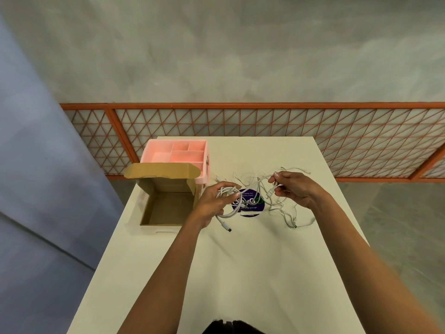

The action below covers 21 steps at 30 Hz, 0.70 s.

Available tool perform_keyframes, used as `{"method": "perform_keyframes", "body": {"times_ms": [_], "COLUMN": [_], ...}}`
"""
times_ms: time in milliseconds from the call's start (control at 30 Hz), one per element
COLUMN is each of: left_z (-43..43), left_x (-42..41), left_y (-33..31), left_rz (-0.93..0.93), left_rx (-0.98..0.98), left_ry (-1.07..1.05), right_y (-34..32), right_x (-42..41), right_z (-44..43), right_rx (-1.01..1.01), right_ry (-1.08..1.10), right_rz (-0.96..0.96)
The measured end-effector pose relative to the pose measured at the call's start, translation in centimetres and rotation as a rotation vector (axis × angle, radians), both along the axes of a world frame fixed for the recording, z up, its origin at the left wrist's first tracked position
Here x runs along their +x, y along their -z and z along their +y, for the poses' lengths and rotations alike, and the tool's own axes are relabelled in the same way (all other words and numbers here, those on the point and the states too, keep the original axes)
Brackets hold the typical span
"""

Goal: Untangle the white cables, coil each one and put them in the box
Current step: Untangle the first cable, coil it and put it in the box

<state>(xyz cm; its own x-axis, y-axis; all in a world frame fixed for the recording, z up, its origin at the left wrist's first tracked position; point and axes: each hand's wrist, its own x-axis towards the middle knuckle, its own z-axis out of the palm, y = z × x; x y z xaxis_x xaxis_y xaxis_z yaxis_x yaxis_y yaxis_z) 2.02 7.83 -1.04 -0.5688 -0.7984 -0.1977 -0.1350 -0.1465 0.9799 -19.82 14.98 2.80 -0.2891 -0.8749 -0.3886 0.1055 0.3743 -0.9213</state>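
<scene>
My left hand (212, 201) grips a partly wound coil of white cable (226, 190), whose loose end with a plug trails down onto the table near its wrist. My right hand (292, 189) pinches another stretch of white cable just above the table. A loose tangle of white cables (286, 213) sprawls under and around the right hand. The open cardboard box (166, 208) stands just left of my left hand, its lid flap tipped back and its inside bare.
A pink compartment organiser (175, 154) sits behind the box at the table's far left. The white table (228, 273) carries a round purple sticker (250, 203) under the cables. An orange wire-grid panel (265, 131) lies on the floor beyond the table.
</scene>
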Motion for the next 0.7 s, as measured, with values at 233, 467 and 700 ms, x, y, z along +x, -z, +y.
{"method": "perform_keyframes", "body": {"times_ms": [233,467,700], "left_z": [0.3,1.0,0.8], "left_x": [-1.1,-2.0,-1.8], "left_y": [-0.6,-0.3,-0.8], "left_rz": [0.202,0.305,0.286], "left_rx": [0.155,0.228,0.206], "left_ry": [-0.129,-0.189,-0.184], "right_y": [1.9,3.8,3.7], "right_x": [1.0,4.4,6.0], "right_z": [0.5,0.4,-0.2], "right_rx": [-0.039,-0.111,-0.092], "right_ry": [0.104,0.203,0.125], "right_rz": [-0.076,-0.268,-0.324]}}
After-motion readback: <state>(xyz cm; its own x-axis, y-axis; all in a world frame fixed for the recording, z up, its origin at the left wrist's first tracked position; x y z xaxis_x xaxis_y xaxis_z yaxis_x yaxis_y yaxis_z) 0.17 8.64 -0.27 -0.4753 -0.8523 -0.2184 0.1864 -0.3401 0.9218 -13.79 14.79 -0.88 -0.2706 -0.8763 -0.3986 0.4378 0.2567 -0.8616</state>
